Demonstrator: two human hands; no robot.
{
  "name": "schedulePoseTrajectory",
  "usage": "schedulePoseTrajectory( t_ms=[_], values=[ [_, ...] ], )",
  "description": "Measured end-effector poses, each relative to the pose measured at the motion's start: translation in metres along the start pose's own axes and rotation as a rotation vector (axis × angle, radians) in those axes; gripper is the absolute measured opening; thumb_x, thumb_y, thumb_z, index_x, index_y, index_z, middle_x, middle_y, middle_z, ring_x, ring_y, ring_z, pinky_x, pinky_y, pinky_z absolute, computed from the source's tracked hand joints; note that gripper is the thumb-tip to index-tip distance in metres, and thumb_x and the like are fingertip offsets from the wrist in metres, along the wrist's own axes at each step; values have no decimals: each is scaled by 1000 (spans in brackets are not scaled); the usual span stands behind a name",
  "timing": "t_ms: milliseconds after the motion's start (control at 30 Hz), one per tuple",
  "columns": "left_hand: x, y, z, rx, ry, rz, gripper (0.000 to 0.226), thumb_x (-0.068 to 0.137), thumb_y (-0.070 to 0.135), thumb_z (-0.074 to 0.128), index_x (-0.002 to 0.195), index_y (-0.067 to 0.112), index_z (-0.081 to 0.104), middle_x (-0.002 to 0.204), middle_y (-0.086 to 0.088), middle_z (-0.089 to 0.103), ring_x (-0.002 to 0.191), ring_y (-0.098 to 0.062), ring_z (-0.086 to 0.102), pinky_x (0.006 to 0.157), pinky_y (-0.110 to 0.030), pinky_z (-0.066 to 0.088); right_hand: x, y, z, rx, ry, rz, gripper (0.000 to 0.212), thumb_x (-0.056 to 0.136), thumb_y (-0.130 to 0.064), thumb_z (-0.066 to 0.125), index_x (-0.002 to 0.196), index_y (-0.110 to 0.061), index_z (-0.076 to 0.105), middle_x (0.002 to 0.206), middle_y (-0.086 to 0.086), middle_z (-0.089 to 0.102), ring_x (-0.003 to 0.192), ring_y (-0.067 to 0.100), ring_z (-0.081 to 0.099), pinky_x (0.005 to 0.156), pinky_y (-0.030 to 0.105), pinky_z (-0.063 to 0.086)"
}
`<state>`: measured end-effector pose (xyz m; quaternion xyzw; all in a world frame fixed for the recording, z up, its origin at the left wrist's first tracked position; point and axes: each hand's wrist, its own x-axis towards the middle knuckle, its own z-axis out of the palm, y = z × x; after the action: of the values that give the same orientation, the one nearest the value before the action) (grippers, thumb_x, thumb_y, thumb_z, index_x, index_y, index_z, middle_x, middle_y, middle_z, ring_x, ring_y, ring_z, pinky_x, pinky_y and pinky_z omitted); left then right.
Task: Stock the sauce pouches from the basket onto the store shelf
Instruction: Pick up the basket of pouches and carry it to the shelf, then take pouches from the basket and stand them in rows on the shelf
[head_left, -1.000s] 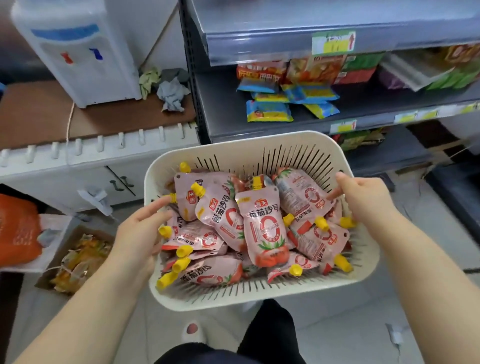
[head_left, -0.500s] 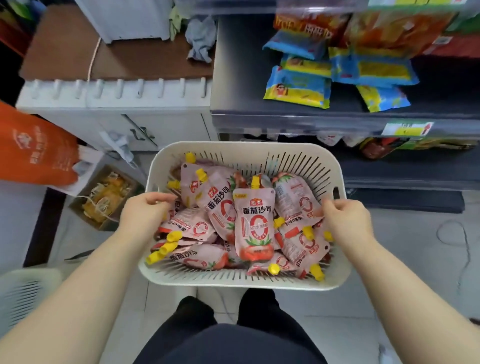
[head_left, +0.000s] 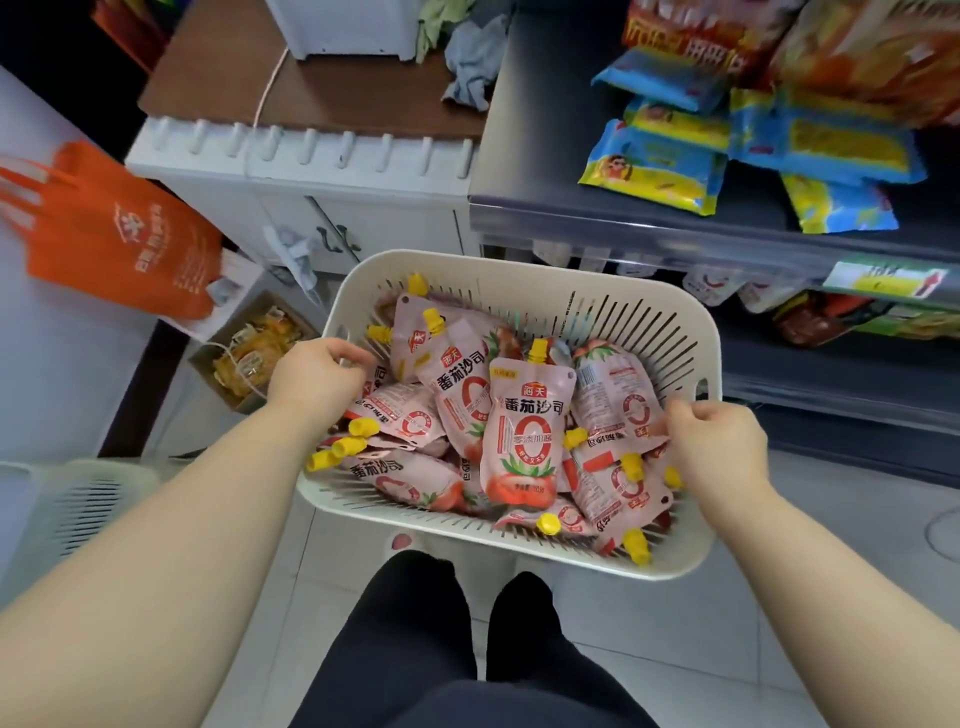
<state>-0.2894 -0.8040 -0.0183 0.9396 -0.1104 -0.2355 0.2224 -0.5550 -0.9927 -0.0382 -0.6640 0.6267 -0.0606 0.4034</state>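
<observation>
1. Position: You hold the basket (head_left: 447, 522) clear of the floor in front of your legs. Its far rim sits close to the front lip of the store shelf (head_left: 545, 171).
2. Left hand (head_left: 317, 379): the fingers are curled over the basket's left rim and grip it. It holds no pouch.
3. Right hand (head_left: 717, 447): the fingers are curled at the right rim, beside the handle slot, and appear to grip the basket. The fingertips lie close over the pouches, so contact with one cannot be ruled out.
4. Stock: The sauce pouches (head_left: 524, 431) all lie in the basket, heaped across one another, most flat and some slanted. Their yellow caps (head_left: 537, 349) point in various directions. The basket looks full.
5. Shelf: The tier level with the basket carries blue and yellow snack packets (head_left: 654, 166) at the right, and its left part is bare grey surface. Pale pouches (head_left: 709, 283) show under the shelf lip. Whether they are the same product cannot be told.
6. Progress, in my judgement: stocking has not visibly begun. No pouch from this basket is in hand or seen going onto a shelf.
7. Outstanding: You need to rest the basket or free one hand, then lift the pouches out and set them on the shelf. Practically the whole load is left to place.
</observation>
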Motion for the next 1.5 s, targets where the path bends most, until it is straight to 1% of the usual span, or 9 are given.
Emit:
schedulePoseTrajectory(
  t_ms=[200, 500, 767, 933, 1000, 1100, 1233, 1400, 1500],
  values=[
    [0, -3, -2, 44, -27, 24, 20, 80, 19, 56, 82, 34, 69, 93, 0, 70, 73, -20, 61, 59, -27, 45, -5, -5, -3, -22, 25, -18, 43, 89, -20, 46, 49, -5, 39, 49, 9, 36, 47, 22, 32, 47, 29, 28],
    [6, -14, -2, 54, -88, 89, 23, 77, 22, 53, 91, 33, 67, 90, -1, 71, 70, -21, 62, 58, -26, 44, -8, -6, -1, -65, 61, 22, 43, 89, -25, 46, 67, 10, 61, 51, 10, 48, 50, 23, 43, 50, 29, 38],
    [-8, -15, -2, 318, 2, 255, 32, 80, 27, 58, 111, 33, 63, 122, -5, 44, 105, -29, 53, 82, -36, 47, -10, -8, 2, -112, 109, 7, 41, 91, -23, 46, 73, 7, 67, 59, 15, 59, 54, 24, 51, 51, 27, 40],
    [-16, -17, 1, 426, 160, 442, 28, 82, 21, 58, 109, 26, 64, 141, -12, 33, 132, -33, 28, 109, -50, 26, -13, -7, 0, -149, 98, -13, 41, 91, -25, 45, 68, 3, 64, 54, 7, 53, 55, 23, 48, 51, 28, 38],
    [-22, -17, 3, 461, 196, 546, 26, 83, 16, 60, 107, 24, 67, 146, -14, 32, 139, -34, 21, 114, -50, 17, -19, -8, -2, -178, 65, -30, 39, 91, -29, 43, 63, -8, 61, 62, 6, 55, 65, 27, 53, 57, 30, 41],
    [-35, -17, 7, 465, 153, 785, 22, 82, 14, 63, 100, 21, 73, 132, -10, 53, 131, -32, 40, 112, -47, 23, -28, -3, 6, -434, 220, -222, 21, 86, -30, 54, 79, -18, 70, 109, 14, 58, 101, 34, 53, 81, 41, 45],
    [-48, -18, 15, 431, -135, 678, 28, 90, 22, 51, 112, 27, 67, 124, 5, 58, 118, -18, 52, 100, -34, 41, -39, -11, 31, -535, 311, -668, 20, 75, -15, 70, 94, -10, 72, 125, 19, 55, 116, 39, 49, 91, 46, 43],
    [-43, -18, -1, 561, -271, 541, 30, 95, 36, 46, 121, 31, 60, 123, 3, 60, 113, -20, 56, 92, -36, 48, -29, -35, 78, -271, -331, -41, 37, 93, -31, 51, 112, 0, 58, 98, 10, 59, 88, 25, 55, 68, 27, 40],
    [-36, -16, -8, 754, -337, 568, 28, 92, 12, 46, 114, 19, 62, 112, -7, 65, 103, -26, 60, 86, -37, 50, -22, -38, 98, -244, -366, 53, 35, 93, -33, 51, 110, -3, 55, 102, 10, 60, 100, 29, 59, 76, 30, 45]
  ],
)
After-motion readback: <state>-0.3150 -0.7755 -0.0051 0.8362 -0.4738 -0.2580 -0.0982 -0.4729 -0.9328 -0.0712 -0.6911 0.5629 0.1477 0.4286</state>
